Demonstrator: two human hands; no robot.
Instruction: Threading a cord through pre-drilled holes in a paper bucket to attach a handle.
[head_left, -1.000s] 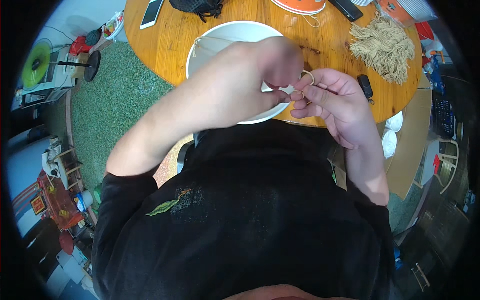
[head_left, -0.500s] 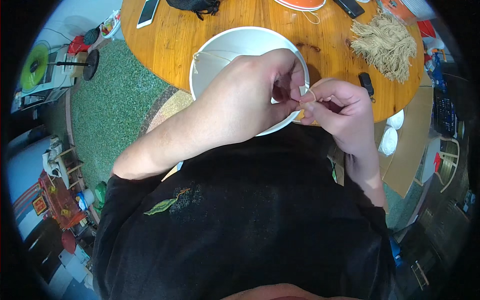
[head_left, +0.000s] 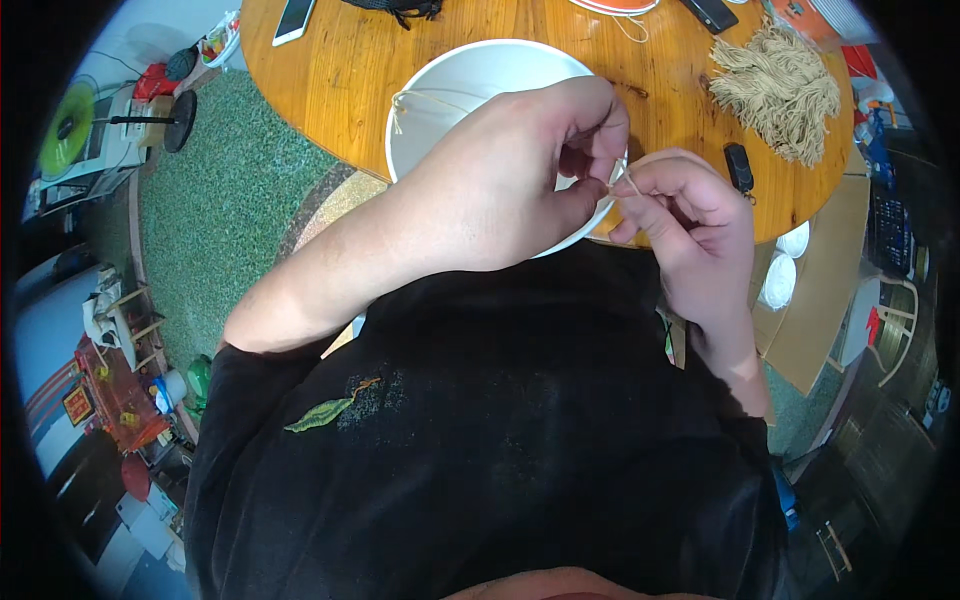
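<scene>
Over the near right rim of a white bucket [head_left: 440,85], my two hands meet with their fingertips almost touching. My left hand [head_left: 530,170] reaches across the bucket, its thumb and fingers pinched on a thin beige string [head_left: 622,178]. Opposite it, my right hand [head_left: 690,215] pinches the same string between thumb and forefinger, just outside the rim. A short piece of string runs over the right fingertips. Another string, tied to the bucket's left rim, hangs in a small tassel [head_left: 398,112] and stretches inward across the opening. My left hand hides part of the bucket's inside.
The round wooden table [head_left: 330,90] carries a heap of beige yarn [head_left: 780,90] at right and a small black key fob [head_left: 738,167] near it. A white phone [head_left: 294,20], a black pouch [head_left: 395,8] and a dark handset-like object [head_left: 708,14] lie along the far side.
Both hands have shifted slightly, and the string between the fingertips now shows more upright. The bucket and table sit a little differently in view.
</scene>
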